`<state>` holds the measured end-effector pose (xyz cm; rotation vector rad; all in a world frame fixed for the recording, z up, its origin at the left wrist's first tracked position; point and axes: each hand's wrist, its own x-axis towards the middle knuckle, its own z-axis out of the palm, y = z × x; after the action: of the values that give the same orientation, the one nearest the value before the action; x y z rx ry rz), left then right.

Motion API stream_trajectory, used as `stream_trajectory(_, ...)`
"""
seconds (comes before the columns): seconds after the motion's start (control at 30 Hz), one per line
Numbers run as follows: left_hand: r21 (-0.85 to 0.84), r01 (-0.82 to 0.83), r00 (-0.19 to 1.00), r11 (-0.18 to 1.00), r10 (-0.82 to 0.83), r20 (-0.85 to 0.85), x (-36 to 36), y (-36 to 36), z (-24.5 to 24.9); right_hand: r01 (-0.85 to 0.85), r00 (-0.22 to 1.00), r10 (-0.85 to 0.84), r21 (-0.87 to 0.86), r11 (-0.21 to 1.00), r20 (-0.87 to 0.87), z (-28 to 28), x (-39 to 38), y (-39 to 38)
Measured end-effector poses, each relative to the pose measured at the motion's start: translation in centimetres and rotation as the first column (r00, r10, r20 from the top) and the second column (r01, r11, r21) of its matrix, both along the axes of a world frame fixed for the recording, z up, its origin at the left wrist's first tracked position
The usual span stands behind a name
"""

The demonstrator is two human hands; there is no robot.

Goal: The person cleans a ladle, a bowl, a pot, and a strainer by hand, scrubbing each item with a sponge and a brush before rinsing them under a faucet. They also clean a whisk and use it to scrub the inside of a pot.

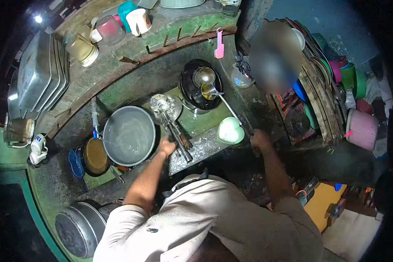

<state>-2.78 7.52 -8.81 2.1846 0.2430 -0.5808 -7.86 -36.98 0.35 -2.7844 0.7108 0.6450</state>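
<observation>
My right hand (pixel 261 140) is closed at the lower end of a long-handled metal ladle (pixel 228 107). The ladle's bowl lies over a dark pan (pixel 187 83), beside a round metal bowl (pixel 204 77) and a yellowish liquid. My left hand (pixel 166 146) is closed beside the handles of several long utensils, and what its fingers hold is hidden. Among these utensils is a flat skimmer (pixel 175 109) with whitish residue. Left of that hand stands a large grey basin (pixel 130 135) of cloudy water. A heart-shaped pale green container (pixel 230 131) sits between my hands.
Stacked metal trays (pixel 41 72) and several mugs (pixel 83 50) stand on the upper ledge. Below them is a brown round pan (pixel 96 156) with a blue mesh scrubber (pixel 76 163). A large metal pot (pixel 78 229) is at lower left. On the right, a wooden rack (pixel 321 96) holds dishes.
</observation>
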Motion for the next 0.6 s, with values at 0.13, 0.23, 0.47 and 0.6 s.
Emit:
stream_trajectory(0.13, 0.099, 0.092, 0.985, 0.991, -0.105, 0.138, -3.7, 1.1, -1.2, -0.019, 0.960, 0.038, 0.070, 0.997, -0.278, -1.2, 1.5, 0.7)
stream_trajectory(0.23, -0.036, -0.030, 0.981, 0.999, 0.036, 0.190, -6.6, 1.3, -1.4, -0.024, 0.987, 0.037, 0.086, 0.996, -0.157, -1.0, 2.2, 0.5)
stream_trajectory(0.47, -0.197, -0.371, 0.909, 0.908, 0.398, 0.125, -12.3, -0.3, 0.0, -0.210, 0.908, 0.257, 0.171, 0.963, -0.330, -5.1, 5.6, -1.9)
stream_trajectory(0.6, -0.342, -0.508, 0.813, 0.790, 0.571, 0.112, -13.4, -2.1, 2.2, -0.009, 0.938, 0.219, 0.612, 0.791, -0.268, -2.1, 6.5, -6.8)
